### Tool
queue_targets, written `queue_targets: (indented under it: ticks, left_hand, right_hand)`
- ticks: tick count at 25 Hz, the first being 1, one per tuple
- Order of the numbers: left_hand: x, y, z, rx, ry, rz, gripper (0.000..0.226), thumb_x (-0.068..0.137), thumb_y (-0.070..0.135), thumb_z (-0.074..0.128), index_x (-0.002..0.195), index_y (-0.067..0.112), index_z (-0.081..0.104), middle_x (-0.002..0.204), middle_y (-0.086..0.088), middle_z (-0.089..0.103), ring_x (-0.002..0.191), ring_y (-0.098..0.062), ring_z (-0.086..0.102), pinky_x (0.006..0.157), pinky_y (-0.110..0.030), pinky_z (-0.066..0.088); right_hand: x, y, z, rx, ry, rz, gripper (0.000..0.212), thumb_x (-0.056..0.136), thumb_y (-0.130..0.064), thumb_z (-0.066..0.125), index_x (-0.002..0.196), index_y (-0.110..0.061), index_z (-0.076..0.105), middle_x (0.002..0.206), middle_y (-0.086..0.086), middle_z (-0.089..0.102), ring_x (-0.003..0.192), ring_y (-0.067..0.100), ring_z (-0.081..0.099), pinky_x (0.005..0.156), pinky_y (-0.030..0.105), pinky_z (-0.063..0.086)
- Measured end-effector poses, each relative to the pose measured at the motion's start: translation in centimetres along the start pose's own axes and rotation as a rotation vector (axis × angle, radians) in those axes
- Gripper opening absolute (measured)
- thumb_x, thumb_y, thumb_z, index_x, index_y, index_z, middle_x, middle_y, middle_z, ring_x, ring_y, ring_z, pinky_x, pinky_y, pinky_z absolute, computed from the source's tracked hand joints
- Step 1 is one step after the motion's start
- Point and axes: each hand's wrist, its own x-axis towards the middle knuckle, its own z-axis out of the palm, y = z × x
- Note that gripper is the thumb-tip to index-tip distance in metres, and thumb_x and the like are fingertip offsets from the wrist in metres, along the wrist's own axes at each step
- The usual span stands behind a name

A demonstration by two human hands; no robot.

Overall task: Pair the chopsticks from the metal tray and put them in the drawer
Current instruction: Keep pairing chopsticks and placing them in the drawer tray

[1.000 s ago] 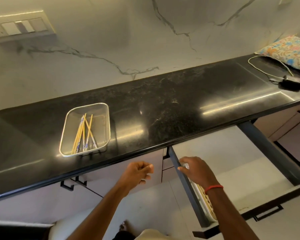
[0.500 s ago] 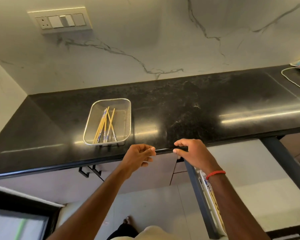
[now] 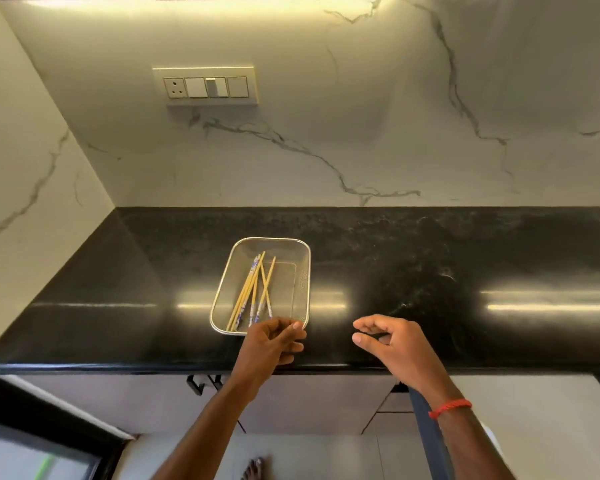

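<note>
A metal mesh tray [image 3: 298,282] sits on the black countertop, holding several wooden chopsticks [image 3: 253,292] with blue-and-white patterned ends, lying loosely crossed. My left hand [image 3: 274,344] is at the tray's near right corner, fingers loosely curled, thumb and forefinger close together, holding nothing. My right hand [image 3: 392,341] hovers over the counter to the right of the tray, fingers apart and empty. Only the dark left edge of the open drawer [image 3: 426,441] shows under my right forearm; its inside is out of view.
The black countertop [image 3: 465,271] runs left to right against a white marble wall with a switch plate [image 3: 207,86]. A side wall closes the left end. Cabinet fronts with black handles [image 3: 201,382] are below the counter edge.
Both hands rose from the drawer and counter edge to above the countertop. My left hand reached the tray's near corner. The view swung left and up, so the drawer went almost out of sight.
</note>
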Motion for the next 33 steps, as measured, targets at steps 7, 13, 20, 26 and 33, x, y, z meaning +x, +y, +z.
queue_targets:
  ticks: [7, 13, 20, 26, 33]
  left_hand:
    - [5.2, 0.4, -4.9, -0.095, 0.073, -0.01, 0.021, 0.094, 0.029, 0.065, 0.105, 0.013, 0.073, 0.093, 0.0, 0.081, 0.088, -0.02, 0.078, 0.071, -0.026, 0.061]
    - [9.4, 0.7, -9.8, -0.138, 0.015, -0.057, 0.026, 0.093, 0.034, 0.064, 0.105, 0.014, 0.075, 0.098, -0.006, 0.081, 0.088, -0.021, 0.078, 0.075, -0.031, 0.061]
    - [12.6, 0.2, -15.2, -0.16, -0.003, -0.154, 0.024, 0.097, 0.029, 0.062, 0.107, 0.011, 0.075, 0.1, -0.01, 0.08, 0.09, -0.026, 0.076, 0.084, -0.04, 0.061]
    - [14.7, 0.3, -16.1, -0.17, -0.045, -0.17, 0.026, 0.095, 0.029, 0.064, 0.108, 0.009, 0.074, 0.101, -0.011, 0.08, 0.092, -0.029, 0.076, 0.086, -0.042, 0.061]
    - [15.6, 0.9, -15.3, 0.034, -0.164, 0.032, 0.04, 0.089, 0.033, 0.069, 0.128, 0.03, 0.063, 0.125, 0.007, 0.069, 0.112, -0.008, 0.067, 0.093, -0.032, 0.056]
  right_hand:
    - [5.3, -4.0, 4.4, 0.034, -0.057, 0.013, 0.014, 0.084, -0.029, 0.076, 0.097, -0.026, 0.076, 0.082, -0.013, 0.074, 0.08, -0.004, 0.069, 0.071, 0.012, 0.055]
    - [12.1, -6.6, 11.3, -0.147, -0.191, 0.037, 0.02, 0.087, -0.039, 0.07, 0.105, -0.029, 0.071, 0.091, -0.015, 0.071, 0.08, -0.004, 0.066, 0.071, 0.008, 0.049]
    - [15.5, -6.3, 19.8, -0.416, -0.345, 0.062, 0.021, 0.098, -0.024, 0.053, 0.115, -0.028, 0.065, 0.11, -0.003, 0.071, 0.101, 0.017, 0.067, 0.085, 0.031, 0.051]
    - [16.9, -6.5, 18.8, -0.188, -0.294, 0.186, 0.027, 0.096, -0.007, 0.056, 0.116, -0.021, 0.069, 0.119, -0.007, 0.068, 0.085, 0.007, 0.068, 0.078, 0.02, 0.058]
    - [18.1, -11.3, 15.3, 0.314, 0.113, 0.083, 0.013, 0.082, -0.034, 0.077, 0.091, -0.025, 0.078, 0.076, -0.01, 0.075, 0.067, 0.0, 0.068, 0.059, 0.012, 0.052]
